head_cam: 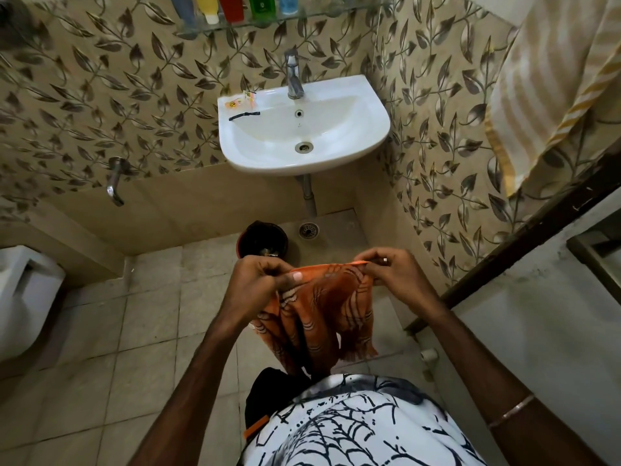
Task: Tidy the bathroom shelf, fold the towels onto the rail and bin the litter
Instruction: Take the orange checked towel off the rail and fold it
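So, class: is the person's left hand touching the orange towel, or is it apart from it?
Touching. The head view shows the left hand pinching the top edge of the orange towel, with the thumb pressed onto the cloth; the right hand pinches the same edge.

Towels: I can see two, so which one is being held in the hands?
The orange towel, pinched along its top edge by the left hand and right hand. The striped cream towel hangs untouched at the upper right.

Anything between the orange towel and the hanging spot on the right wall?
Nothing visible blocks it. Both hands, left and right, pinch the orange towel in open air; a striped towel already hangs there. The rail itself isn't visible.
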`<state>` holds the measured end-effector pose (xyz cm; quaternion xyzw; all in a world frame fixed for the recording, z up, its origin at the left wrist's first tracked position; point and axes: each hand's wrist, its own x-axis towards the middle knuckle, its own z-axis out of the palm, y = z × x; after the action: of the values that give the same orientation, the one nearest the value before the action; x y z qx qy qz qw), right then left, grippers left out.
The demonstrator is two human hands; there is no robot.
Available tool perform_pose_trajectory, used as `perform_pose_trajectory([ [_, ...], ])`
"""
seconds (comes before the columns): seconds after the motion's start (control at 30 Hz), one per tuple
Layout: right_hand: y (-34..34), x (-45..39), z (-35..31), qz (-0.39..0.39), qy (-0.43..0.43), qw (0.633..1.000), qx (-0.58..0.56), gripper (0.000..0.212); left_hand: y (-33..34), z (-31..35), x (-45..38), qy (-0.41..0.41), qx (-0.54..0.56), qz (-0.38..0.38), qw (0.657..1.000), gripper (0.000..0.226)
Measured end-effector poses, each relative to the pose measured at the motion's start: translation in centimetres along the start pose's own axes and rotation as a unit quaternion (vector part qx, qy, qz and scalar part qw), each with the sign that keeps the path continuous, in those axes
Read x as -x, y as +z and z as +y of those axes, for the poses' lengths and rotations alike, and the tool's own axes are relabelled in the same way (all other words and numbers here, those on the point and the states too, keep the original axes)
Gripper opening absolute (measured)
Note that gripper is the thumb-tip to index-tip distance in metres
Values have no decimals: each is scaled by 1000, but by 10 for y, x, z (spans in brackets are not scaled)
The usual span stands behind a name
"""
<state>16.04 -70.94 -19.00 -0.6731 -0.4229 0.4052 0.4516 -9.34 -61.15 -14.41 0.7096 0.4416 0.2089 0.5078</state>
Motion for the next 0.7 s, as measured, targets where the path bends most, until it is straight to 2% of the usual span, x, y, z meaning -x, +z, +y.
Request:
perform_pose_trajectory([
  [0.03,-2,1,-4,-35,26,997,-59,12,-1,-2,-1,-9,-2,19,1000,10],
  [0.1,-4,4,-11,-91,36,990,-101,12,0,-4,-4,-14,-34,51,998,9],
  [0.13,-3,5,-14,-113,31,988,-103,12,4,-4,-5,-9,-55,54,997,23],
  [0.2,3,5,-22,-158,7,984,-82,11,16,0,-3,0,-43,4,999,57],
  [0.27,12,5,-27,-201,-27,978,-39,9,31,6,-1,17,-6,-78,997,65],
  [0.33,19,4,-27,-202,-59,978,6,8,42,7,-2,45,-30,-103,993,46],
  [0.4,19,4,-23,-167,-71,982,41,7,44,8,-3,59,-80,-72,992,23],
  [0.47,16,3,-17,-138,-60,985,86,16,41,6,-4,71,-109,-43,991,10],
  [0.57,7,1,-9,-130,-49,972,188,18,35,4,-3,72,-99,-15,992,8],
  [0.7,-7,3,-3,-124,-35,971,200,10,20,4,-4,55,-64,20,996,8],
])
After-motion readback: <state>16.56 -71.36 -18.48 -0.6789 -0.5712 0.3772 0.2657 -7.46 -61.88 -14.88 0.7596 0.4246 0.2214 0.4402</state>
